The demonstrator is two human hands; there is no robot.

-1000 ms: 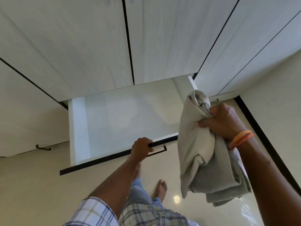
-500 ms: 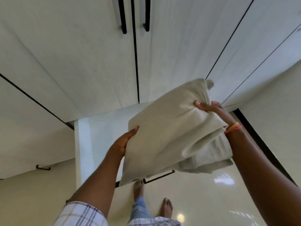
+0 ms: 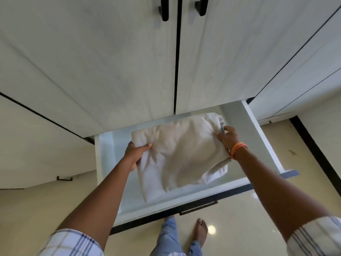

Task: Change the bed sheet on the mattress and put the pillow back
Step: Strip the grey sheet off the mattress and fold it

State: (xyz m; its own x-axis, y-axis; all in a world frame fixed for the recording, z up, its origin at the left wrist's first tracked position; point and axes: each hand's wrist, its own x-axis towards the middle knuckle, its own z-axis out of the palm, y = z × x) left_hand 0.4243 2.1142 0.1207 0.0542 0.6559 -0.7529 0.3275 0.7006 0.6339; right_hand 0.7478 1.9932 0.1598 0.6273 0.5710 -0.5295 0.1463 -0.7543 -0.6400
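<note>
Where the checked short sleeves (image 3: 72, 242) end at the bottom edge, 2 bare arms reaching forward over a glossy cream tiled floor (image 3: 239, 228), with 2 bare feet (image 3: 201, 231) and blue trouser legs (image 3: 168, 235) below. Further out, a pulled-out white wardrobe drawer (image 3: 262, 137) with a thin black handle (image 3: 198, 207) on its front. Held over the drawer's inside, a folded, creased beige bed sheet (image 3: 180, 154), whether resting on the bottom or just above it unclear. Left hand (image 3: 135, 154) gripping the sheet's left edge, thumb on top. Right hand (image 3: 227, 138), an orange wristband (image 3: 238, 147) behind it, fingers curled round the sheet's far right corner. Beyond, 2 tall pale wood-grain wardrobe doors (image 3: 110, 61) with black bar handles (image 3: 164, 10).
</note>
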